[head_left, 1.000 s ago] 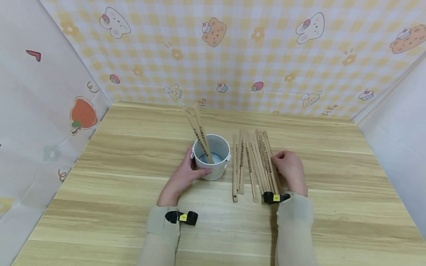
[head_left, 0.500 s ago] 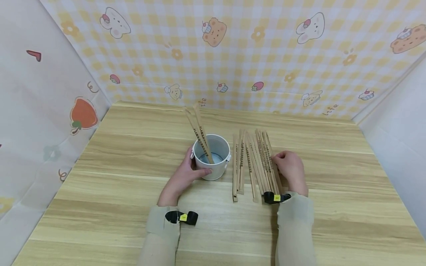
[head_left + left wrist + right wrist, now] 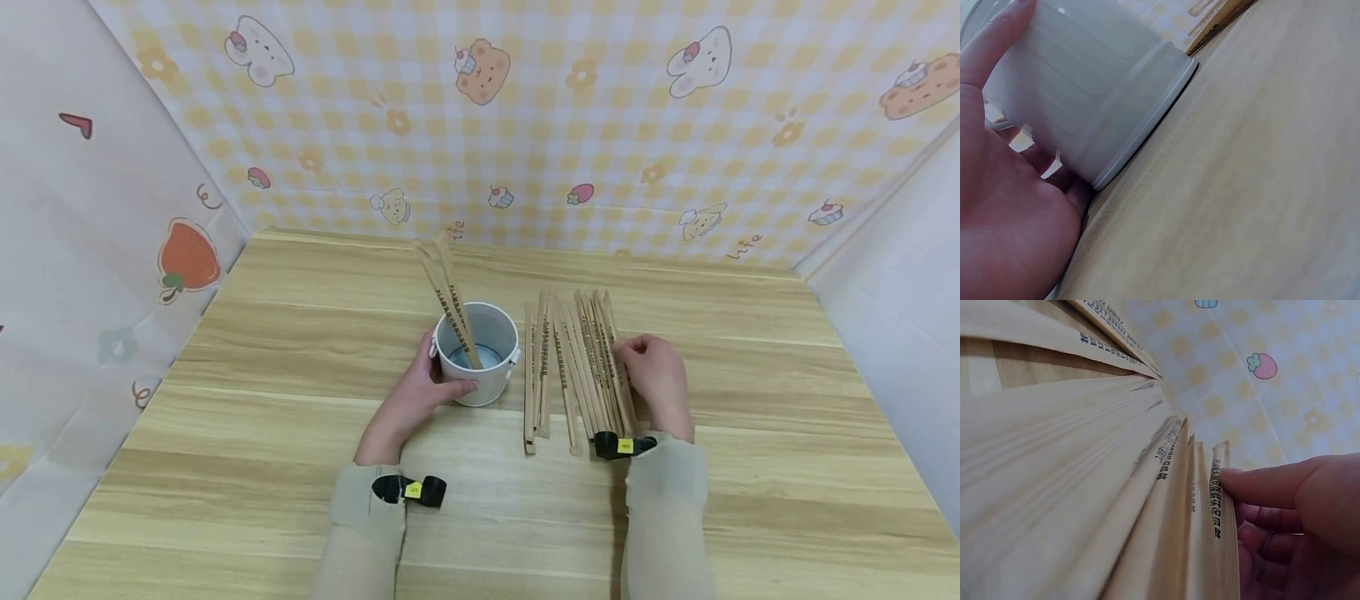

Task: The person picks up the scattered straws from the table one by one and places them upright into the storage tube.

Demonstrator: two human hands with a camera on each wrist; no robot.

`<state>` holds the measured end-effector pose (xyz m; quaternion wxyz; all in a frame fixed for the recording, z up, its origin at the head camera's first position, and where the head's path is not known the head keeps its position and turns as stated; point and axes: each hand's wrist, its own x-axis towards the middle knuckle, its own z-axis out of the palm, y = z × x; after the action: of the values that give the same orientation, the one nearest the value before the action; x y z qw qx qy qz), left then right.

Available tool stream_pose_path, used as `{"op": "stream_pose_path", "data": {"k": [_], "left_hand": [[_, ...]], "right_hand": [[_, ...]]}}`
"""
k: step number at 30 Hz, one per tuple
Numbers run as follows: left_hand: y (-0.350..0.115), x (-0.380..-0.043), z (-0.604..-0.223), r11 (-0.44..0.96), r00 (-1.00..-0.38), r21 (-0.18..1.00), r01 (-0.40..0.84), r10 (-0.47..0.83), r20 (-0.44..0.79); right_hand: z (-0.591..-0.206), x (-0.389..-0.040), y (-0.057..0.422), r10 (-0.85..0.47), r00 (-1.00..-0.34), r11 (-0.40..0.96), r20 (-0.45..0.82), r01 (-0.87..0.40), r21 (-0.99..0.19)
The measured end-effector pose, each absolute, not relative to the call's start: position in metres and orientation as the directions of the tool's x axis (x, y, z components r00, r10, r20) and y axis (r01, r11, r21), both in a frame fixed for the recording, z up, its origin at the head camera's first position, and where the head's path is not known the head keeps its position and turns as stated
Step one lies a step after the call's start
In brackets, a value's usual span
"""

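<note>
My left hand [image 3: 408, 400] grips a small white bucket [image 3: 491, 385], thumb across its front and fingers round its left side. In the left wrist view the bucket [image 3: 1097, 81] stands on the wooden top. Two paper-wrapped straws [image 3: 452, 304] lean to the left inside it, their tops well above the rim. A row of similar brown straws [image 3: 564, 358], printed with dark lettering, lies to the bucket's right. At that row's right edge, my right hand [image 3: 656, 379] pinches the outermost paper-wrapped straw [image 3: 1225, 525]; the right wrist view shows the thumb on it and fingers curled behind.
The wood-grain table [image 3: 262, 467] carries everything. A yellow checked cloth backdrop [image 3: 540, 142] rises along its far edge, with a white sheet [image 3: 67, 275] at the left and another white sheet [image 3: 900, 233] at the right.
The outermost straw has tilted and shifted slightly under my right hand, its top end now apart from the others. My left hand and the bucket stay where they were.
</note>
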<state>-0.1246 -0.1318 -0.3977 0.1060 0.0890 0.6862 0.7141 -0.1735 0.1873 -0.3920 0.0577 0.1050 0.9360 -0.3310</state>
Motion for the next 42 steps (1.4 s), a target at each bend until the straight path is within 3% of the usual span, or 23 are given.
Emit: {"op": "stream_pose_path", "data": {"k": [13,31,36,42], "left_hand": [[-0.132,-0.124,-0.396,-0.026,-0.961,0.999,-0.037,0.275,-0.029],[-0.131,-0.123,-0.393,-0.035,-0.964,0.999,-0.035,0.265,-0.025],[-0.131,-0.124,-0.394,-0.03,-0.963,0.999,-0.033,0.269,-0.024],[-0.132,-0.125,-0.395,-0.03,-0.962,0.999,-0.029,0.273,-0.02]], "right_hand": [[-0.353,-0.167,0.179,0.233,-0.972,0.749,0.039,0.154,-0.644],[-0.314,-0.155,0.155,0.298,-0.923,0.665,0.241,0.02,-0.746],[-0.307,-0.152,0.146,0.304,-0.906,0.58,0.293,-0.068,-0.812],[-0.286,-0.141,0.129,0.325,-0.876,0.386,0.357,-0.222,-0.895]]}}
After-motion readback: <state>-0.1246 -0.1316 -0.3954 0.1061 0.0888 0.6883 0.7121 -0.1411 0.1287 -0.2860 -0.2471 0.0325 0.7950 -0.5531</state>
